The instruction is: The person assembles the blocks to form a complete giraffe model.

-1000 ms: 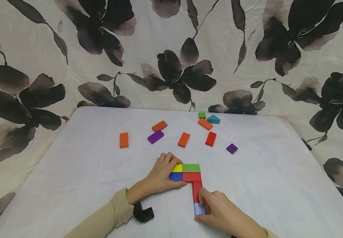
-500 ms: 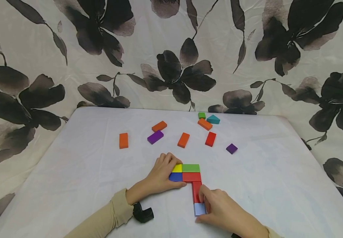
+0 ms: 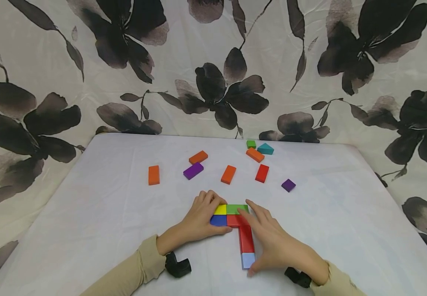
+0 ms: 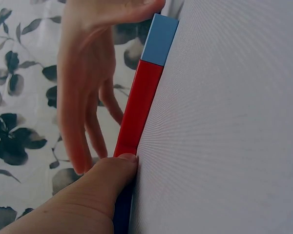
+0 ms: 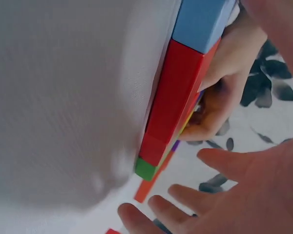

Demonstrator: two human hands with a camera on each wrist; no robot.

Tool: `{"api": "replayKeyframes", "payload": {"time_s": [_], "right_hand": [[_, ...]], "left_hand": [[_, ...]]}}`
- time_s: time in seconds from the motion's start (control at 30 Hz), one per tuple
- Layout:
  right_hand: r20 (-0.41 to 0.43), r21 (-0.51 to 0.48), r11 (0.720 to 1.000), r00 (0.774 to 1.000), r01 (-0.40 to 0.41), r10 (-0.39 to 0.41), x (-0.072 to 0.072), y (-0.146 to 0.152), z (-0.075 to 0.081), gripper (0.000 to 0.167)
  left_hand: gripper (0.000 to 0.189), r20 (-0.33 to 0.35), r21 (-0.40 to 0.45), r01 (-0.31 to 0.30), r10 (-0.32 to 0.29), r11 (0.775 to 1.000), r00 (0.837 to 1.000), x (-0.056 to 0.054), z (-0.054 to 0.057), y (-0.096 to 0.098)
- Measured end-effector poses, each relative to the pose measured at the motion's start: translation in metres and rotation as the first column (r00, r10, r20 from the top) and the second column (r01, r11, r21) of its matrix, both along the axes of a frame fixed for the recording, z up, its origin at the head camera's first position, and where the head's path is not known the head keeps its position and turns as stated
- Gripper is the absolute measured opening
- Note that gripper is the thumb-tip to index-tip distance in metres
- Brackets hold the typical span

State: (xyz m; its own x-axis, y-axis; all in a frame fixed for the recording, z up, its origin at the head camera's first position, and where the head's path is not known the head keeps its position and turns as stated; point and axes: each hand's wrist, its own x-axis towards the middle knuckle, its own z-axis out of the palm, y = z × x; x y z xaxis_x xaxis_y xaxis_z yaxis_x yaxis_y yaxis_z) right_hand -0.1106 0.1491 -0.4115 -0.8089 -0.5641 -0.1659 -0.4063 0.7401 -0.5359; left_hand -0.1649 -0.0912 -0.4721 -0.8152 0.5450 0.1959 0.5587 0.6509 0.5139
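Note:
Flat on the white table, several toy blocks lie joined in an L-like shape. Its far row pairs a yellow block (image 3: 220, 210) with a green block (image 3: 231, 209); below them sit a blue block (image 3: 218, 220) and a red block (image 3: 232, 220). A second red block (image 3: 246, 240) runs toward me, ending in a light blue block (image 3: 248, 260). My left hand (image 3: 198, 220) holds the left end, fingers behind the yellow block and thumb along the near side. Over the right side, my right hand (image 3: 278, 242) spreads its fingers, gripping nothing; its thumb is beside the light blue block.
Farther back lie loose blocks: several orange ones (image 3: 154, 175), a purple block (image 3: 193, 170), a red block (image 3: 262, 173), a dark purple block (image 3: 289, 185), a small green block (image 3: 251, 144) and a teal triangle (image 3: 265, 148). A flowered cloth (image 3: 183, 53) hangs behind the table.
My right hand has let go of the blocks near the light blue end, spread its fingers and reached forward to the green block. The left hand and the blocks have stayed put.

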Motion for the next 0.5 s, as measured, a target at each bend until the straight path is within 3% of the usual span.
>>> {"api": "replayKeyframes", "payload": {"time_s": [0.5], "right_hand": [[0.082, 0.018, 0.995, 0.992, -0.093, 0.092, -0.0109, 0.0062, -0.0053, 0.131]], "left_hand": [[0.060, 0.020, -0.003, -0.003, 0.004, 1.000, 1.000, 0.0016, 0.0031, 0.0003]]}}
